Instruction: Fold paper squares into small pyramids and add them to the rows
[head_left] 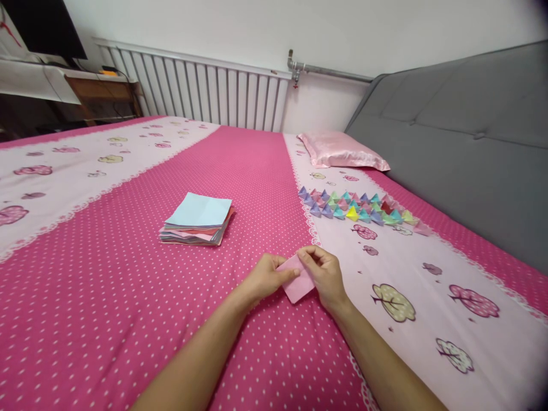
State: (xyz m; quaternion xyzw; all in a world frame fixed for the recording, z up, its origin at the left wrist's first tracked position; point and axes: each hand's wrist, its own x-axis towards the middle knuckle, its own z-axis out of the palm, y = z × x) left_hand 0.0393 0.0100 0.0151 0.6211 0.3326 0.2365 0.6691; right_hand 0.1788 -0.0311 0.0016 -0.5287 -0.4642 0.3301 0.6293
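A small folded sheet of pink origami paper (pixel 298 287) is held between both hands just above the bed. My left hand (pixel 270 277) pinches its left side, thumb lying across the front. At the upper right corner, my right hand (pixel 323 273) grips the paper between thumb and fingers. The fingers behind the sheet are partly hidden. To the left lies a stack of square coloured paper (pixel 199 214), light blue on top. Several folded paper pieces (pixel 351 213) in blue, purple, green, yellow, pink and red stand in rows at the right.
A pink polka-dot bedspread (pixel 128 285) with printed trees covers the bed. A pink pillow (pixel 338 149) rests near the grey padded headboard (pixel 462 125). Behind are a white radiator (pixel 201 85) and a pipe (pixel 334 71). A dark monitor (pixel 45 28) stands on a desk at far left.
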